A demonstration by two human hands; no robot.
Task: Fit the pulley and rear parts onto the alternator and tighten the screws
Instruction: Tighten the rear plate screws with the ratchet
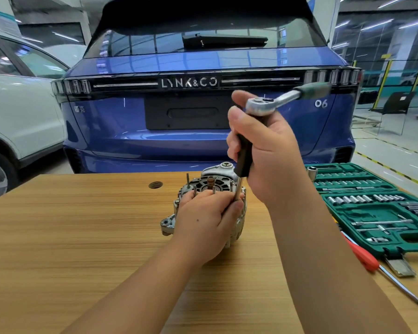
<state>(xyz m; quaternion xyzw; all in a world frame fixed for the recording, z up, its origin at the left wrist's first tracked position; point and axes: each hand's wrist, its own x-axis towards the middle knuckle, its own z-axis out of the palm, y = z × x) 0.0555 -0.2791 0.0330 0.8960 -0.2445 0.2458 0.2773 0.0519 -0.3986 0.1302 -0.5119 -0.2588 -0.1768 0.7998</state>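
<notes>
A silver alternator (pixel 191 189) stands on the wooden table (pixel 82 225), rear face up, with several studs and the shaft end sticking out of it. My left hand (pixel 203 222) rests on top of it and pinches the lower end of a thin steel extension bar (pixel 238 189). My right hand (pixel 266 150) grips the black handle on that bar, which stands almost upright. A ratchet wrench (pixel 285 98) with a green grip sits on top of the handle, pointing up and to the right. The bar's tip is hidden behind my left fingers.
An open green socket set case (pixel 372 206) lies at the table's right side. A red-handled screwdriver (pixel 377 266) lies in front of it near the right edge. A blue car (pixel 203 112) stands right behind the table, a white car (pixel 15 112) at the left.
</notes>
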